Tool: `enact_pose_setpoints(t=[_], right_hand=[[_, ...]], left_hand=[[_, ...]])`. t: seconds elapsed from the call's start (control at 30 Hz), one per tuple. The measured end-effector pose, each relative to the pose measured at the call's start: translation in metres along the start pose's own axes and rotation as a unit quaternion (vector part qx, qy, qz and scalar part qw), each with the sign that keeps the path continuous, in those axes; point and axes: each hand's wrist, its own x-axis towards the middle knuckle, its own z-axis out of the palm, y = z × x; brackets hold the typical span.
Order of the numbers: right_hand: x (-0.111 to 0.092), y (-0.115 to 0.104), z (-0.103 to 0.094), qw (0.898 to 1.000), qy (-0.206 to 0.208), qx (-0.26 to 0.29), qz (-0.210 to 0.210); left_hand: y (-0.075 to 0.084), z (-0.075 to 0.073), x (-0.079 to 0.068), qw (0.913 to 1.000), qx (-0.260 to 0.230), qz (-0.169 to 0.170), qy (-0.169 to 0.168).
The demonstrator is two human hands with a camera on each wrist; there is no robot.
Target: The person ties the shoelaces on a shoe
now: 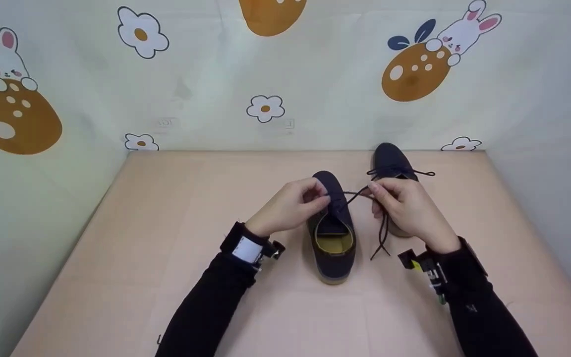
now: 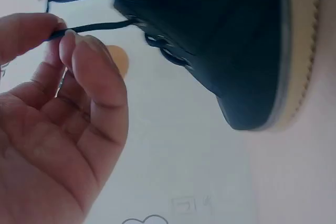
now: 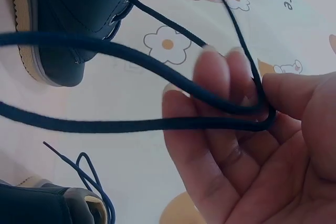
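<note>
A dark navy shoe (image 1: 336,267) with a yellow lining stands upright, toe pointing away, its mouth open toward me. Beside its toe, my left hand (image 1: 293,204) pinches one shoelace (image 2: 97,26) between thumb and fingertips. To the right of the shoe, my right hand (image 1: 412,208) pinches the lace (image 3: 131,56) between thumb and fingers. Lace strands stretch between the hands above the shoe's tongue, and two lengths hang down from the right hand. In the right wrist view these lengths run across the fingers.
A second dark shoe (image 1: 388,154) with a tied lace bow (image 1: 425,173) stands behind the right hand, partly hidden by it. The light table (image 1: 166,238) meets a patterned cloth backdrop (image 1: 206,99) at the back.
</note>
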Motion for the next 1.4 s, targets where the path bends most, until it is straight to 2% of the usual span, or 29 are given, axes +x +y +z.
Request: enact_pose_setpoints(t=[0.07,0.17,0.23,0.33,0.43,0.67,0.8,0.87,0.97,1.1,1.27,1.33,1.4], right_hand=[[0.000,0.001,-0.002,1.000,0.002,0.003,-0.003],[0.000,0.001,-0.005,1.000,0.009,0.000,-0.005],[-0.001,0.001,-0.008,1.000,0.016,-0.005,-0.002],[-0.003,0.001,-0.013,1.000,0.023,-0.018,0.009],[-0.004,0.000,-0.017,0.999,0.024,-0.030,0.020],[-0.006,-0.004,-0.024,0.999,0.027,-0.036,0.030],[-0.008,-0.006,-0.030,0.998,0.023,-0.047,0.033],[-0.010,-0.007,-0.033,0.998,0.012,-0.062,0.029],[-0.012,-0.007,-0.036,0.996,-0.011,-0.091,0.008],[-0.014,-0.006,-0.041,0.992,-0.030,-0.121,-0.018],[-0.017,-0.005,-0.048,0.989,-0.032,-0.145,-0.014],[-0.018,-0.005,-0.051,0.988,-0.036,-0.153,-0.004],[-0.019,-0.004,-0.054,0.986,-0.044,-0.158,0.008]], left_hand=[[0.004,-0.007,-0.002,0.9986,-0.052,-0.004,0.006],[0.006,-0.020,-0.004,0.9905,-0.131,-0.014,0.038],[0.006,-0.029,-0.005,0.9790,-0.187,-0.029,0.076],[0.003,-0.044,-0.007,0.9583,-0.241,-0.052,0.145],[0.002,-0.054,-0.009,0.9440,-0.263,-0.073,0.185],[0.009,-0.067,-0.012,0.9361,-0.270,-0.080,0.211],[0.006,-0.075,-0.014,0.9323,-0.268,-0.097,0.222],[0.002,-0.076,-0.011,0.9335,-0.264,-0.115,0.214],[0.000,-0.073,0.002,0.9411,-0.245,-0.143,0.184],[0.010,-0.062,0.039,0.9494,-0.237,-0.155,0.137],[0.031,-0.032,0.094,0.9541,-0.245,-0.158,0.069],[0.036,-0.017,0.108,0.9612,-0.223,-0.160,0.026],[0.038,-0.004,0.115,0.9677,-0.193,-0.160,-0.025]])
